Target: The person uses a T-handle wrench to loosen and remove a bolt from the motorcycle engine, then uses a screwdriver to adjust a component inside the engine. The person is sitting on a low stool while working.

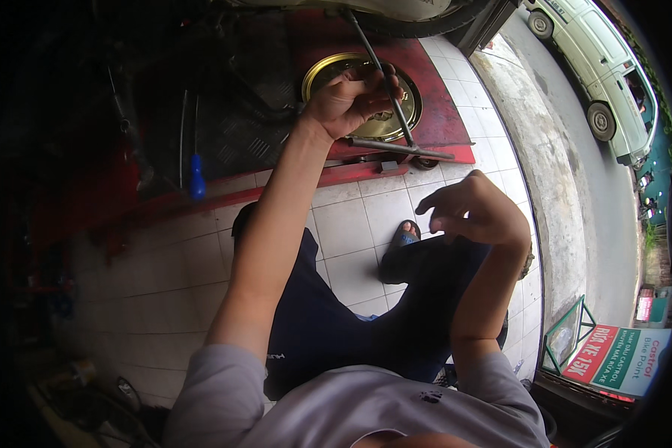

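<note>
My left hand [355,98] reaches over a round gold dish [322,66], its fingers closed around the shaft of a T-handle wrench [400,119]. The shaft slants from the underside of a motorbike [411,9] at the top down to the crossbar, which lies over the near edge of a red platform [452,123]. Small parts, too obscured to name, sit in the dish behind my hand. Above my right knee hangs my right hand [476,210], fingers loosely bent and apart, with nothing in it.
A blue-handled screwdriver [196,179] shows at the platform's left side, beside thin rods. My sandaled foot [402,250] rests on white floor tiles [340,224]. To the right, a street carries a pale van [601,60]; a printed sign board [616,358] stands at lower right.
</note>
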A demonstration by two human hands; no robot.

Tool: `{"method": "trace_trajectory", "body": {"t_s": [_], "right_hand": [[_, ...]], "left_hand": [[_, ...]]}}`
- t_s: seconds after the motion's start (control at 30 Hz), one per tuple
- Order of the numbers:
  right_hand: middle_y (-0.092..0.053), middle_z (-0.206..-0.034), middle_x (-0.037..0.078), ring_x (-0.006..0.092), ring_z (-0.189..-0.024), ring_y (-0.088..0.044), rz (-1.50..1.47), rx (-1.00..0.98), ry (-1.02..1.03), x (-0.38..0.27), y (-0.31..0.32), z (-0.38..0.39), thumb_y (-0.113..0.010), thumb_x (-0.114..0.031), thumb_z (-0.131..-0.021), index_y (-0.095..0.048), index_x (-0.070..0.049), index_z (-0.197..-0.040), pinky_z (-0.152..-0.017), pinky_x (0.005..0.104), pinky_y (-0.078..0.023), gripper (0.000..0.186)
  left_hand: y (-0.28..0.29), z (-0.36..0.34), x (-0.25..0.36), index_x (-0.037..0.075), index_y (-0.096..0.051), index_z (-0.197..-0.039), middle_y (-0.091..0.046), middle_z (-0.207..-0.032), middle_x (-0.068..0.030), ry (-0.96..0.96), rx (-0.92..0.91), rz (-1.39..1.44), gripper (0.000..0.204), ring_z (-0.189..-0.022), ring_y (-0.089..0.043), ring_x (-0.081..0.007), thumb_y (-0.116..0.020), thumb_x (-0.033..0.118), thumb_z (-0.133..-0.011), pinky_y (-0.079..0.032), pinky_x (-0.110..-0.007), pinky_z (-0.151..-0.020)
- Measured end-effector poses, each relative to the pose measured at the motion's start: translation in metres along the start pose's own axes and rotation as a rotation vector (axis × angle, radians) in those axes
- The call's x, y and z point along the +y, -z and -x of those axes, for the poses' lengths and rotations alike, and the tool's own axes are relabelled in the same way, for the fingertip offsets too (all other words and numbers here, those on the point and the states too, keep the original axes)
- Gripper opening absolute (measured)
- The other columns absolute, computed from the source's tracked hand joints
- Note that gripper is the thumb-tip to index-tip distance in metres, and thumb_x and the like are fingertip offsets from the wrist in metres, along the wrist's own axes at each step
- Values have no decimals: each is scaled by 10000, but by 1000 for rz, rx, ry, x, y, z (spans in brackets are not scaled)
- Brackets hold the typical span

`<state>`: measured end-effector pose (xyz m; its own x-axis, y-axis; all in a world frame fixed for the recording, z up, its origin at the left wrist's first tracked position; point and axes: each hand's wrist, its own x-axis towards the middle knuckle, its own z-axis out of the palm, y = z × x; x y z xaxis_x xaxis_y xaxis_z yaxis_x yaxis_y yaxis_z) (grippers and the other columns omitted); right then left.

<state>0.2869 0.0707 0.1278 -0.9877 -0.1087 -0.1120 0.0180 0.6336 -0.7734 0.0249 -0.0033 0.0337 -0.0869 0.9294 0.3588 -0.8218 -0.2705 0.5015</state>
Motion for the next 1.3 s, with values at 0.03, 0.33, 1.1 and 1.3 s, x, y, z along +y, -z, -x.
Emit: {"method": "trace_trajectory", "body": {"t_s": [0.03,0.33,1.1,1.3], "right_hand": [[-618,-571,75,124,-495,-622,-107,184,6,-6,8,19,-662,-161,-855,-663,66,-967,-489,243,-478,253],[-569,-607,182,371,-638,-593,369,263,-222,-16,-59,-34,-630,-62,-771,-454,-22,-1335,-638,455,-458,592],[-574,-587,156,348,-617,-606,524,370,-408,-33,-47,-24,-706,-218,-778,-399,3,-1378,-603,424,-478,710],[-564,-580,147,343,-596,-596,341,277,-196,-53,-66,-41,-702,-233,-782,-395,-39,-1390,-592,425,-473,708]], "left_hand": [[2,4,4,3,-580,-1111,-641,-1020,-101,10,25,-59,193,-968,-644,-240,-516,88,-950,-559,-376,-869],[-4,-7,-7,8,-612,-1029,-651,-956,-96,1,106,-157,167,-925,-656,-222,-551,137,-943,-562,-366,-842],[-4,-11,3,-28,-626,-980,-667,-920,-117,-113,348,-160,189,-864,-673,-212,-589,149,-923,-596,-302,-763],[2,-6,6,-17,-631,-974,-670,-908,-117,-141,389,-171,172,-855,-673,-208,-589,141,-922,-594,-308,-766]]}}
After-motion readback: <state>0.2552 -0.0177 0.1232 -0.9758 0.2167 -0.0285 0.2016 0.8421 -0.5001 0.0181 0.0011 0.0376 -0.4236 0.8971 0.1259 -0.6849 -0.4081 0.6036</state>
